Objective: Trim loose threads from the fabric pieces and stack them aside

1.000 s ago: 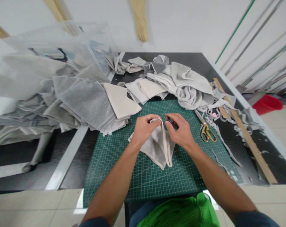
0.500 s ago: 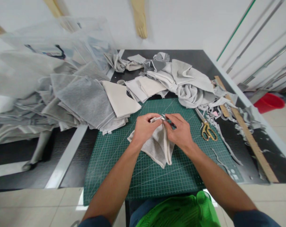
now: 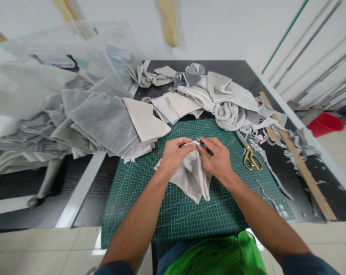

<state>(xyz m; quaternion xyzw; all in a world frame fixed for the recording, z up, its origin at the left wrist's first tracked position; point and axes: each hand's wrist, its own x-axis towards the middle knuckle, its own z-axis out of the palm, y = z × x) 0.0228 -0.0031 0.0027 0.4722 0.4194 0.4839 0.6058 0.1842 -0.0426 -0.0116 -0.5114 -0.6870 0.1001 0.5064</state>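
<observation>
A folded piece of grey fabric with pale edges (image 3: 187, 179) hangs from my fingertips, its lower corners resting over the green cutting mat (image 3: 132, 198). My left hand (image 3: 174, 154) pinches its upper edge between thumb and fingers. Close against it, my right hand (image 3: 217, 156) is closed at the same edge. A small shiny metal object (image 3: 197, 142) shows between the fingertips, and something dark peeks out inside my right hand; its kind is too small to tell. Gold-handled scissors (image 3: 251, 157) lie on the mat to the right of my right hand.
Stacked grey fabric pieces (image 3: 104, 118) and a cream piece (image 3: 145, 120) lie on the left. More cloth (image 3: 230, 99) is heaped at the back. Along the right are a wooden ruler (image 3: 304, 172) and fabric scraps (image 3: 271, 175). A clear plastic box (image 3: 84, 49) stands behind.
The fabric's lower right fold has swung slightly right. My right fingers and the shiny object have shifted a little at the edge; both hands stay in place.
</observation>
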